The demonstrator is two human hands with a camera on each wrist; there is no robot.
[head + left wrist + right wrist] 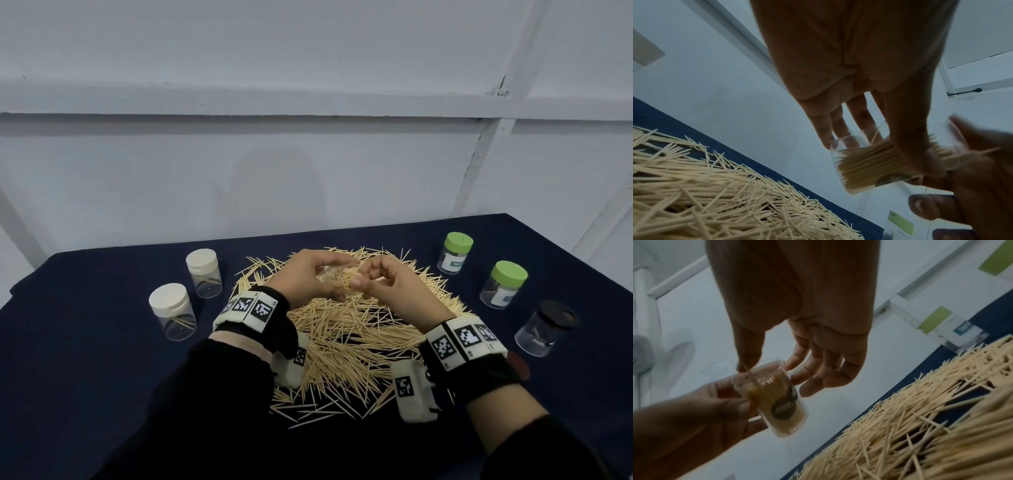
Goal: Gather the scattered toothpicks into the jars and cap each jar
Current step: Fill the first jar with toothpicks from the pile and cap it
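Left grip [310,279] holds one open jar [774,400]; right grip [388,286] perhaps pinches one toothpick [751,375]; five capped jars [509,284] stand

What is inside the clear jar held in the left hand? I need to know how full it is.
The clear jar is packed with toothpicks lying lengthwise. The left hand and a dark label hide part of it.

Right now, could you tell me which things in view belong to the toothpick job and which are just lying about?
Job:
- clear jar held in the left hand
- right hand feeding toothpicks in
- toothpick pile
- white-capped jars
- green-capped jars
- black-capped jar

Lying about:
- dark tablecloth
- fan in the background
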